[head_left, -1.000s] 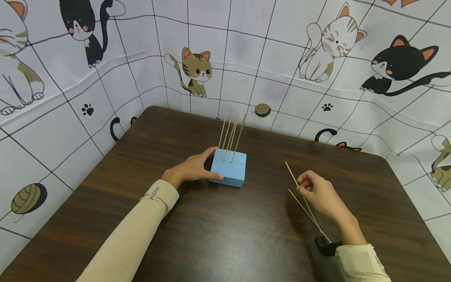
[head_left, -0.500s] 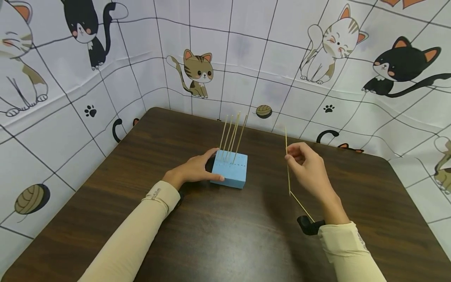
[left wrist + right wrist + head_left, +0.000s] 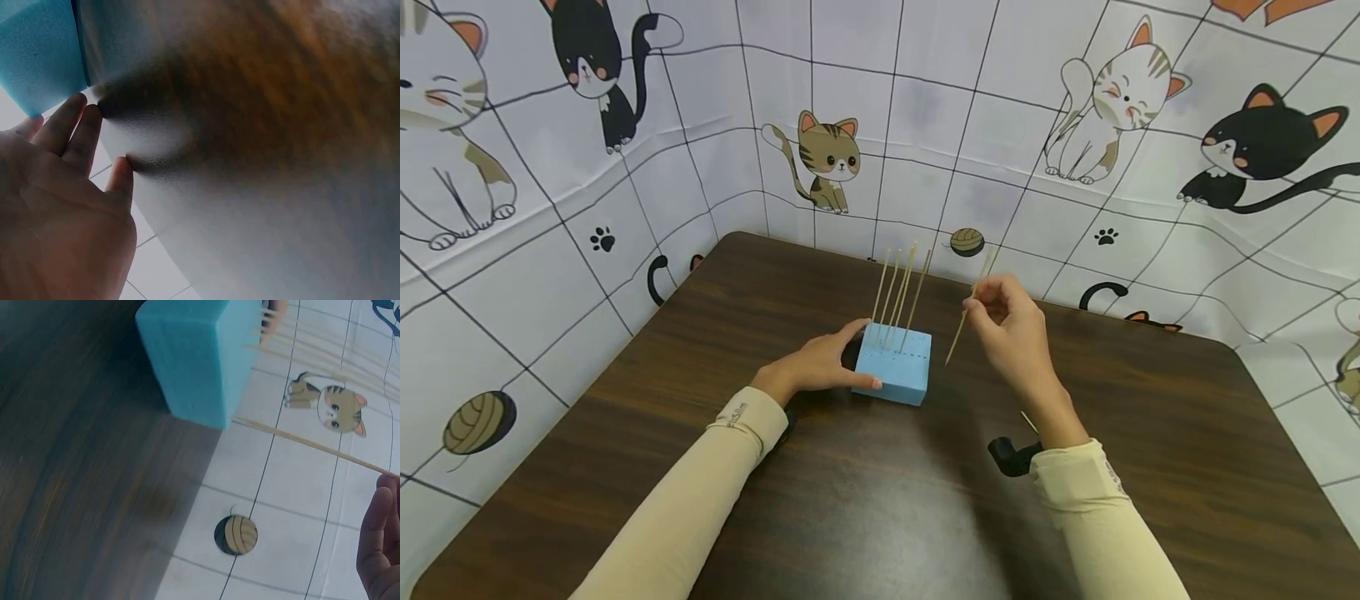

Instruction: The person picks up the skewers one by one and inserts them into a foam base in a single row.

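A light blue foam block [image 3: 891, 379] lies on the table with several thin wooden skewers [image 3: 917, 292] standing in its top. My left hand [image 3: 808, 362] holds the block from its left side, thumb along the front face and a finger at the back corner. Several of its fingers [image 3: 81, 140] reach past the block in the left wrist view. Just right of the block, my right hand [image 3: 1018, 333] pinches another skewer [image 3: 957, 337], tilted with its lower tip downward. In the right wrist view this skewer [image 3: 312, 445] ends close to the block's edge.
One more skewer [image 3: 1028, 422] lies on the table, mostly hidden behind the right wrist and its black camera [image 3: 1011, 458]. The dark wooden table [image 3: 850, 517] meets a white cat-print curtain [image 3: 715, 100] at the back and sides.
My right hand has lifted a skewer from the table on the right and carried it left, up to the block, turning its lower tip toward it. The left hand stays on the block.
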Action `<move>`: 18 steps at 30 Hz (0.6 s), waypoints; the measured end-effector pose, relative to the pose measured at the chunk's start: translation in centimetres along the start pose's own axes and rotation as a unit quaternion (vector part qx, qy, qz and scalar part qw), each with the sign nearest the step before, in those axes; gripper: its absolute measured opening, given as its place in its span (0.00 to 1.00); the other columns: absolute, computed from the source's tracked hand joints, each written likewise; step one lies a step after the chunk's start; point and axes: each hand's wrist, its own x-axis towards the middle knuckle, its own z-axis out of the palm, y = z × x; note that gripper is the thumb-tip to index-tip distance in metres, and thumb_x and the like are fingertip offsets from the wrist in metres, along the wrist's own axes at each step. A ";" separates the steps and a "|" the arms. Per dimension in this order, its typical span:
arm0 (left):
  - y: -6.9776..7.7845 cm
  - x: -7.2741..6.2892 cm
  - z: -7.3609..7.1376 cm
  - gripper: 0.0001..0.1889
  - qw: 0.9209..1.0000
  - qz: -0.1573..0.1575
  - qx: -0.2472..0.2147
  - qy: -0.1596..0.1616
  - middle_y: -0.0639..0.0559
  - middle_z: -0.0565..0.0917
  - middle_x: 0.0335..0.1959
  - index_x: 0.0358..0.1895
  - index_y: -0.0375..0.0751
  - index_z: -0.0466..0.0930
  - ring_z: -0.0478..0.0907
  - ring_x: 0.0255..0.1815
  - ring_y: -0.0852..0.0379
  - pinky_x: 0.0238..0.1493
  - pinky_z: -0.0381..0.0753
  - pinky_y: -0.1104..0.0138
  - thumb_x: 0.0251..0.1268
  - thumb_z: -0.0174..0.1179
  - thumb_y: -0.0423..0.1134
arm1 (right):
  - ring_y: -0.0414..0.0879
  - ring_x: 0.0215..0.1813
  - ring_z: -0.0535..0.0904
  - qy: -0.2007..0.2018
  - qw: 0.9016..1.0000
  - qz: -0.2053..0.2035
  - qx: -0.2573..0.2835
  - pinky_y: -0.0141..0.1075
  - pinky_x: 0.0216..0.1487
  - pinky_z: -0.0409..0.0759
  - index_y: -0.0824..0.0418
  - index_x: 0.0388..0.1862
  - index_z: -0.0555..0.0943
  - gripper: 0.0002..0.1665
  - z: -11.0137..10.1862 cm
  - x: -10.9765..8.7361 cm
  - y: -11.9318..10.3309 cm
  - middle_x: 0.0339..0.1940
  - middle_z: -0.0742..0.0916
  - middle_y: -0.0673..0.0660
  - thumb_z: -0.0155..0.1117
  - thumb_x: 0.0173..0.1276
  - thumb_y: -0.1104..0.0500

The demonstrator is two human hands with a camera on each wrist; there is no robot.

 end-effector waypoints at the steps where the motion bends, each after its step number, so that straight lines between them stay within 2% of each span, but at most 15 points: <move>1: 0.0 0.0 0.0 0.59 1.000 0.001 0.000 0.000 0.48 0.54 0.80 0.81 0.56 0.40 0.55 0.77 0.36 0.71 0.56 0.37 0.52 0.67 0.67 | 0.43 0.40 0.82 0.000 1.000 0.000 0.007 0.21 0.38 0.77 0.68 0.46 0.76 0.08 0.3 0.1 -0.1 0.41 0.85 0.61 0.61 0.72 0.65; 8: 0.0 0.0 0.0 0.59 1.000 0.002 -0.005 0.002 0.49 0.55 0.80 0.81 0.56 0.40 0.56 0.77 0.38 0.71 0.58 0.40 0.52 0.67 0.67 | 0.55 0.40 0.84 -0.007 0.999 0.002 0.048 0.24 0.36 0.80 0.69 0.45 0.74 0.08 2.0 0.8 -0.5 0.39 0.85 0.63 0.60 0.72 0.65; 15: 0.1 -0.1 -0.1 0.59 1.000 0.003 -0.008 -0.001 0.48 0.55 0.80 0.81 0.56 0.40 0.57 0.77 0.38 0.71 0.59 0.40 0.52 0.67 0.68 | 0.48 0.38 0.83 -0.011 0.999 0.006 0.049 0.27 0.36 0.82 0.68 0.45 0.75 0.07 3.0 0.9 -0.8 0.40 0.85 0.61 0.60 0.72 0.66; 18: 0.1 -0.1 0.0 0.58 1.000 0.003 -0.005 0.001 0.49 0.55 0.80 0.81 0.57 0.40 0.58 0.76 0.38 0.71 0.59 0.40 0.52 0.67 0.67 | 0.48 0.39 0.84 -0.014 0.999 0.007 0.052 0.27 0.37 0.82 0.68 0.45 0.74 0.07 3.2 0.9 -0.8 0.40 0.84 0.61 0.59 0.72 0.66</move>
